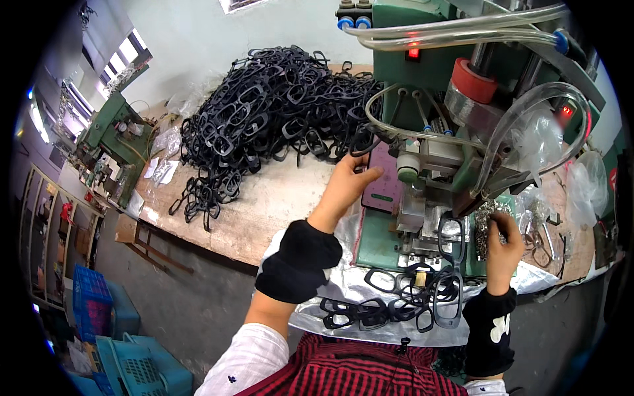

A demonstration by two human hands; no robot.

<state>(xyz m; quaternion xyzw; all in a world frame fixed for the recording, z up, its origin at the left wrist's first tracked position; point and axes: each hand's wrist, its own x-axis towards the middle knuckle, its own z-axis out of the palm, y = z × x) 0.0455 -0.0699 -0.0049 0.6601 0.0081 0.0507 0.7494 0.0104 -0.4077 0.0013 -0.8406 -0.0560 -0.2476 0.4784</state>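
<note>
My left hand (345, 190) reaches to the edge of the heap of black eyeglass frames (264, 109), thumb and index finger apart. Its fingertips are beside one black frame at the heap's edge and a pink phone-like slab (384, 178). My right hand (504, 249) has curled fingers at a pile of small metal parts (485, 228); whatever it pinches is too small to make out. Between my hands, a black eyeglass frame (452, 239) stands at the front of the green press machine (413, 79). More loose frames (373, 313) lie below it on silvery sheeting (350, 290).
Clear hoses (462, 34) loop across the machine. Plastic bags (584, 188) and a pair of tweezers-like metal tools sit at the right. A second green machine (109, 142) stands far left. Blue crates (92, 297) and a teal bin (135, 366) are on the floor.
</note>
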